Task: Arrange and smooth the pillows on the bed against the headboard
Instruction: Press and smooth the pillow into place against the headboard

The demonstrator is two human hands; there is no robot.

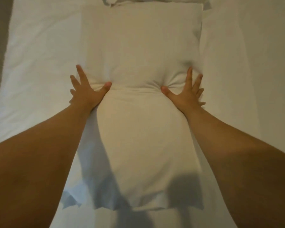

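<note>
A long white pillow (141, 99) lies lengthwise down the middle of the bed (39, 63), its far end reaching toward the top of the view and its near end close to the person. Both bare arms reach forward over it. The left hand (87, 92) presses on the pillow's left edge about halfway along, and the right hand (186, 94) presses on the right edge at the same level, so the two hands face each other across the pillow. On both hands the fingers (80, 71) are spread wide and flat, clutching nothing; the thumbs point inward and dig into the fabric, which puckers into small folds around each thumb tip, with a shallow crease running between them. The outer fingers of each hand reach over the pillow's side toward the sheet. The pillow bulges full and rounded below the hands and lies flatter beyond them. Its near end shows loose case fabric (72, 199) with ragged corners resting on the sheet, partly in shadow. At the far end, touching the pillow's top edge, sits a bunch of rumpled white bedding (138, 0), cut off by the frame.
</note>
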